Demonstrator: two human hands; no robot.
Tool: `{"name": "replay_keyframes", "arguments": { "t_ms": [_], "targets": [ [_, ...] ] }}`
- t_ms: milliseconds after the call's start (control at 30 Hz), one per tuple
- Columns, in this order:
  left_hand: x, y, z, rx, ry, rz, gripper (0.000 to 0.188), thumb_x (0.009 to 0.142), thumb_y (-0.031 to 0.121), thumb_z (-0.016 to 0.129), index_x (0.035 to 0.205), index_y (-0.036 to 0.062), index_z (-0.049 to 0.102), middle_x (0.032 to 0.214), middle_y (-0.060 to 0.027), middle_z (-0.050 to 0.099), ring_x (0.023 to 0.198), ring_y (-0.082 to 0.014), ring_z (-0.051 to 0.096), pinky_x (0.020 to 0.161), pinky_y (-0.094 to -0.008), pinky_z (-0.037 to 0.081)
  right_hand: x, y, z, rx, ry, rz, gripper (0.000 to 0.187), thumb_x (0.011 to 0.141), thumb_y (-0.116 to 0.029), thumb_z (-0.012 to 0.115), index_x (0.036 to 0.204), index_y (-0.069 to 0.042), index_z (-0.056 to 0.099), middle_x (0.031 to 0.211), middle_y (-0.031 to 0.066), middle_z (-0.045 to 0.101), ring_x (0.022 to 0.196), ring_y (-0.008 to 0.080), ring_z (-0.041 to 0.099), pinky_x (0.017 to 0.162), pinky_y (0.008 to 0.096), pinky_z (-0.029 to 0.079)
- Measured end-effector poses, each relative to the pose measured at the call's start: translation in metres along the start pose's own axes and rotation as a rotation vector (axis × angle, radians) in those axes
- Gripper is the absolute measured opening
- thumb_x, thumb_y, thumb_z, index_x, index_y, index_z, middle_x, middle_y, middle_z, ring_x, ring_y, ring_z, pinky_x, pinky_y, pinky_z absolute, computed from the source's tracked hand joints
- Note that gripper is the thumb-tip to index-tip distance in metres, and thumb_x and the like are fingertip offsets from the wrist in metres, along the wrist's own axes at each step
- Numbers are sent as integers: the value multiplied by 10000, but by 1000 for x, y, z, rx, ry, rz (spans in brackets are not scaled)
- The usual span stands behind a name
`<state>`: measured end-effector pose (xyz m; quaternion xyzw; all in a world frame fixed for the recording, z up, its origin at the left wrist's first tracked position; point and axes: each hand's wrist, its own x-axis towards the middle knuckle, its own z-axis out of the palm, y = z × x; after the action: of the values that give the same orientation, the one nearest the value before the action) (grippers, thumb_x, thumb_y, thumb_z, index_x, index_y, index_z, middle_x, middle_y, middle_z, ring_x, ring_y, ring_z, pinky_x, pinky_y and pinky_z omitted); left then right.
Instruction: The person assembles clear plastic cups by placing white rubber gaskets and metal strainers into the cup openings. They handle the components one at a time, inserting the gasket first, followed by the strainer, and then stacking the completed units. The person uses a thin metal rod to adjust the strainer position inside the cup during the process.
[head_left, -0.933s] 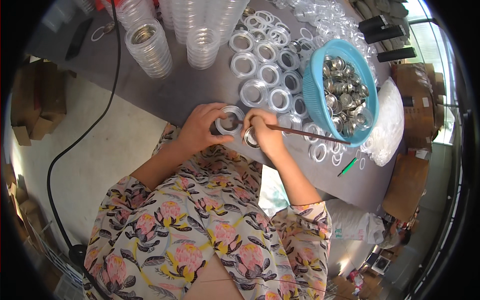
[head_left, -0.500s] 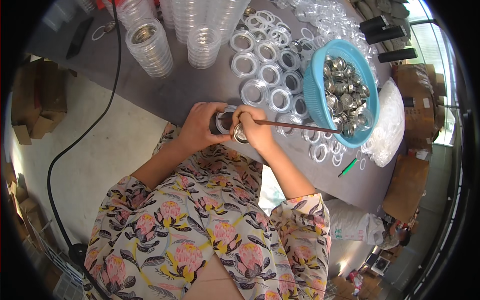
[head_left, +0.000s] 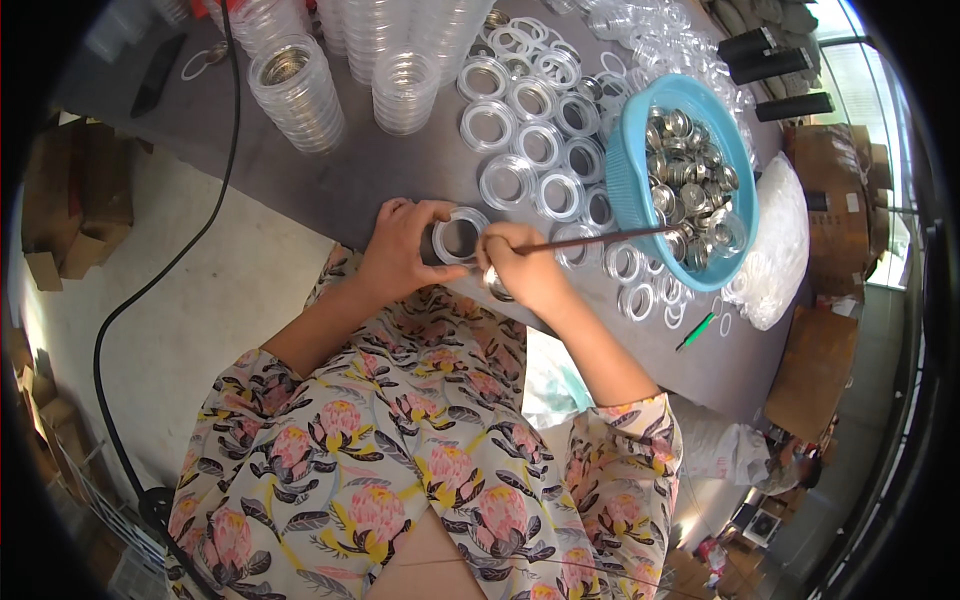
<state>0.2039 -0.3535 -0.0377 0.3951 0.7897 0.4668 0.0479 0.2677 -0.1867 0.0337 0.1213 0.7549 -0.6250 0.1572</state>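
Note:
At the table's near edge, my left hand curls its thumb and fingers around a transparent plastic ring with an open centre. Just right of the ring is my right hand, closed on a thin brown stick. The stick slants out to the right, its far end crossing in front of the blue basket. A small round silver metal lid is also held under the fingers of that hand, partly hidden. Whether the stick's near end touches the ring cannot be made out.
Several transparent rings lie beyond my hands. A blue plastic basket of metal lids stands right, beside a white plastic bag and green pen. Stacked transparent cups stand at the back. A black cable hangs left.
My right hand has shifted right, away from the ring, uncovering more of it. The metal lid has tilted and moved with that hand, and the stick's far end has risen in the picture.

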Motion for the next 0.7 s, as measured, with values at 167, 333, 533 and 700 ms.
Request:
{"name": "replay_keyframes", "arguments": {
  "t_ms": [167,333,533,700],
  "targets": [
    [2,-2,1,-16,6,-20,635,557,356,771,1058,98,478,932,-51,561,919,-236,527,941,-420,261,31,1,7,-53,136,-197,227,784,-51,387,595,8,499,534,94,518,504,162,517,497,300,404],
    [2,2,1,-61,-28,-66,648,554,356,771,1071,96,480,947,-40,562,916,-211,540,959,-427,244,12,2,-22,-57,161,-27,252,806,-67,375,598,11,493,540,93,528,465,161,525,454,286,408],
    [-3,-2,2,-44,4,-46,694,557,370,768,1111,81,466,964,-48,557,927,-205,541,976,-439,222,-8,-1,-1,196,183,101,250,815,-63,370,602,0,487,538,73,514,445,150,534,406,258,406],
    [2,2,2,126,-55,47,690,602,326,746,1154,61,428,1060,-89,520,1016,-212,504,1000,-456,213,-5,31,12,443,228,-93,192,797,-76,360,685,-4,499,575,110,542,442,197,530,417,292,446]
  ]
}}
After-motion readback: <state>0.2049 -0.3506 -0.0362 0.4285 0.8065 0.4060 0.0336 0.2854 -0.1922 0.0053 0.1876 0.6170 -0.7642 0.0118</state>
